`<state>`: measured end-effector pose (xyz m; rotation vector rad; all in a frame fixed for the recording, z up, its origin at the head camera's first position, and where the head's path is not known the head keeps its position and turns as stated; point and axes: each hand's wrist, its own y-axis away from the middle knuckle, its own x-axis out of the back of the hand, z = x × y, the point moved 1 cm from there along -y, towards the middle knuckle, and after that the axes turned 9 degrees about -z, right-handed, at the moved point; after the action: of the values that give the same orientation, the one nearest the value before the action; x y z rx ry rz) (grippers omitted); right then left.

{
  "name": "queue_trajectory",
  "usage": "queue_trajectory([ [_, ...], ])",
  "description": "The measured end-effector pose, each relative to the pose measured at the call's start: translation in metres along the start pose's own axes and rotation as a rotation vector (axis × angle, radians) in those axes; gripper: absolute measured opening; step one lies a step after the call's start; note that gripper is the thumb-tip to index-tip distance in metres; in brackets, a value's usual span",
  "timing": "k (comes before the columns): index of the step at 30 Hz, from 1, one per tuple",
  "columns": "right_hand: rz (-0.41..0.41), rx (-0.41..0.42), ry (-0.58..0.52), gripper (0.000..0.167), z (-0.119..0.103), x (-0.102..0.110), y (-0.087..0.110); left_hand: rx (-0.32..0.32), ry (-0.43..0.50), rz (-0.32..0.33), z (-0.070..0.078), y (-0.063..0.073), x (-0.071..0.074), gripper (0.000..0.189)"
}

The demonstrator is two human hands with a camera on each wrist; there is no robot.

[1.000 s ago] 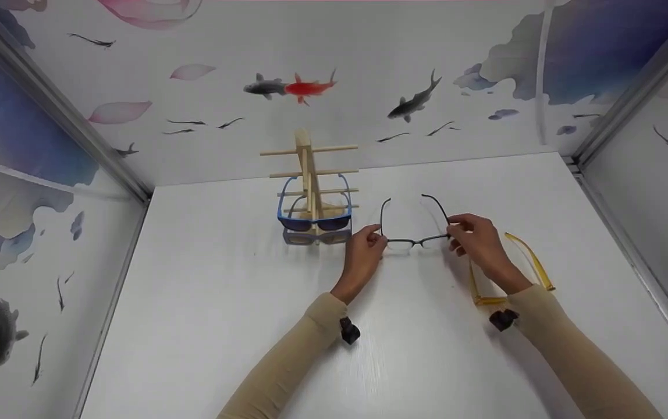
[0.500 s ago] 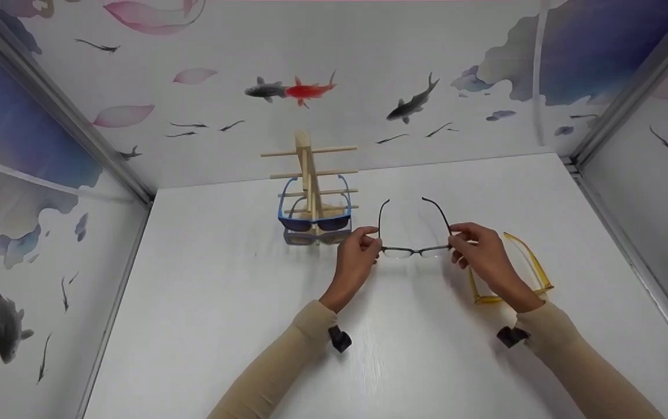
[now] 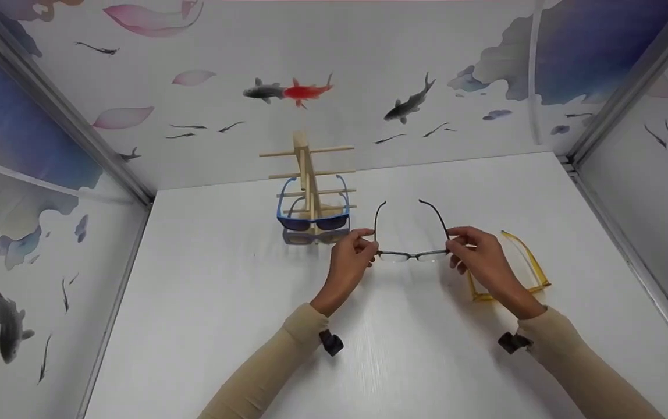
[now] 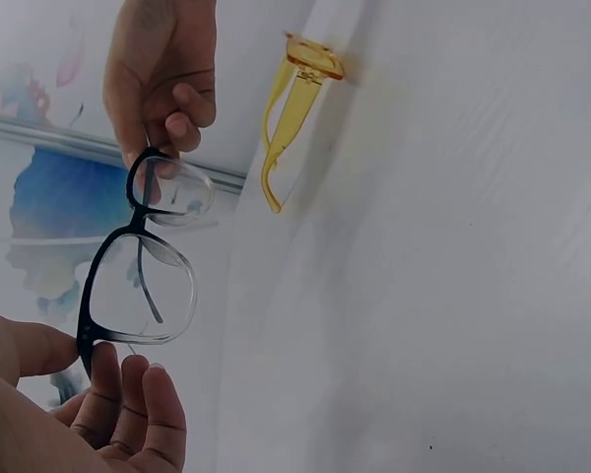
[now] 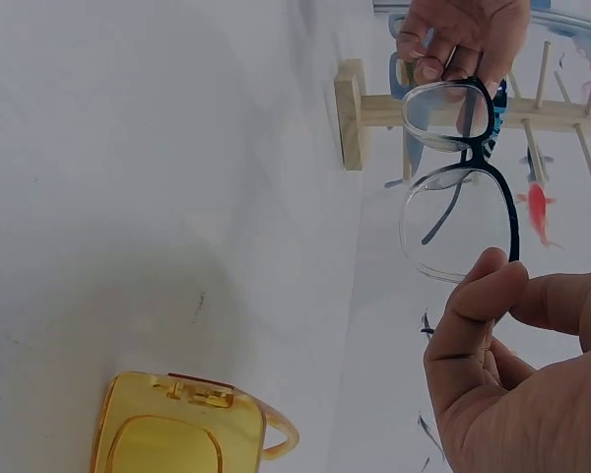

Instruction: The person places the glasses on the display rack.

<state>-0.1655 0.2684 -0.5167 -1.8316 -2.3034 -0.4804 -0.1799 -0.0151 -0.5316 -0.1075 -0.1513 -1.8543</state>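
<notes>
Both hands hold one pair of eyeglasses [image 3: 412, 255], dark along the brow and clear along the lower rims, above the white table. My left hand [image 3: 350, 256] pinches the left hinge corner between thumb and fingers. At the opposite corner my right hand [image 3: 479, 256] pinches the frame the same way. The temples are unfolded and point away from me. In the left wrist view the glasses [image 4: 143, 256] appear with the lenses side by side between the hands. Yellow glasses [image 3: 535, 265] lie on the table, partly behind my right hand and wrist.
A wooden eyewear rack [image 3: 305, 157] with crossbars stands left of the hands, near the back wall. It carries blue sunglasses [image 3: 313, 223] with a greyish pair [image 3: 299, 238] below them. Printed panels enclose the white table [image 3: 206, 326] at the back and sides.
Both hands have drawn the eyeglasses toward me and slightly left, and the front now sits lower in the head view. The rack and yellow glasses stay in place.
</notes>
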Motion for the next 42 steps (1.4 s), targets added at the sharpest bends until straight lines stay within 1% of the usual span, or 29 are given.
queue_trajectory([
  [3,-0.008,-0.012,-0.002,0.039,-0.003,-0.002,0.002,0.007,0.001,-0.003,0.001,0.002,0.002,0.034],
  [8,-0.008,-0.008,-0.012,0.039,-0.006,-0.005,0.005,0.017,-0.005,-0.008,0.007,0.006,0.007,0.035],
  [13,-0.011,-0.008,-0.019,0.038,-0.009,-0.007,0.007,0.006,-0.022,-0.011,0.013,0.009,0.012,0.035],
  [18,-0.013,0.009,-0.033,0.037,-0.012,-0.009,0.01,-0.004,-0.033,-0.014,0.017,0.013,0.016,0.036],
  [27,-0.022,0.06,-0.06,0.036,-0.019,-0.012,0.012,-0.005,-0.041,-0.017,0.021,0.016,0.022,0.036],
  [33,-0.026,0.059,-0.06,0.035,-0.024,-0.016,0.013,-0.004,-0.03,-0.022,0.023,0.02,0.026,0.036],
  [38,-0.043,0.062,-0.088,0.035,-0.027,-0.02,0.015,-0.001,-0.012,-0.018,0.024,0.024,0.031,0.037],
  [42,-0.046,0.077,-0.096,0.034,-0.03,-0.024,0.014,-0.007,-0.023,-0.011,0.025,0.029,0.037,0.037],
])
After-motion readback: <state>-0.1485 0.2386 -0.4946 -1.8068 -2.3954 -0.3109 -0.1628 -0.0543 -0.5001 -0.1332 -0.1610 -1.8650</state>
